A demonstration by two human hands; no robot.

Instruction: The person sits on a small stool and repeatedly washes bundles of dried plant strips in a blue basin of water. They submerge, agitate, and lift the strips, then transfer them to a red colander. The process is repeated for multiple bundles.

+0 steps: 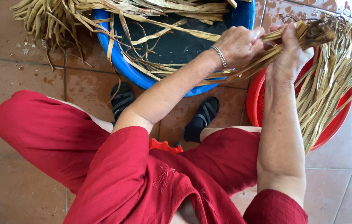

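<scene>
The left hand (pixel 239 43), a thin silver bangle (pixel 220 57) at its wrist, is clenched around a bundle of long, dry, straw-coloured leaf strips (pixel 327 79) at about one o'clock in the view; the right hand (pixel 288 56) sits just beside it, fingers wrapped over the same bundle nearer its thick bound end (pixel 314 31), so both fists touch the strips and nearly touch each other; the loose tails of the bundle hang down toward four o'clock into a round red plastic basket (pixel 254 101) on the tiled floor (pixel 26 79). At twelve o'clock stands a round blue plastic basin (pixel 122 62) of dark water, more of the same strips draped over its rim; at six o'clock are the person's red trousers and tunic, with black sandals (pixel 203 118) just below the basin.
</scene>
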